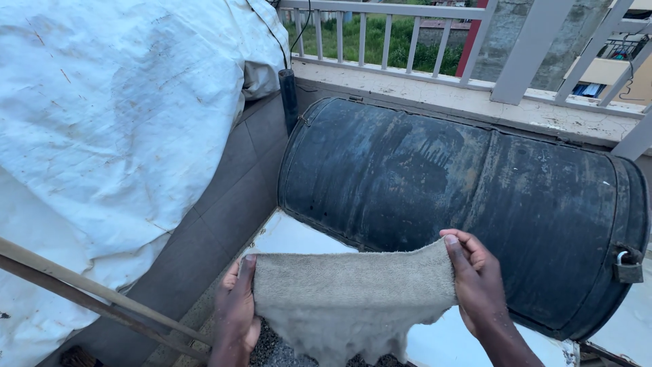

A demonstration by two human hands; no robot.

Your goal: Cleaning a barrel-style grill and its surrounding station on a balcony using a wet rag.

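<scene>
Holding the grey towel (pixel 350 295) stretched in front of the dark drum (pixel 462 204), you keep your left hand (pixel 236 309) and right hand (pixel 479 282) pinched shut on its top corners, evenly taut, clear of the rusty surface.

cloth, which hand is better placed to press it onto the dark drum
Right, probably. The right hand grips the cloth corner directly in front of the drum, while the left hand holds the far corner, off the drum's end.
</scene>
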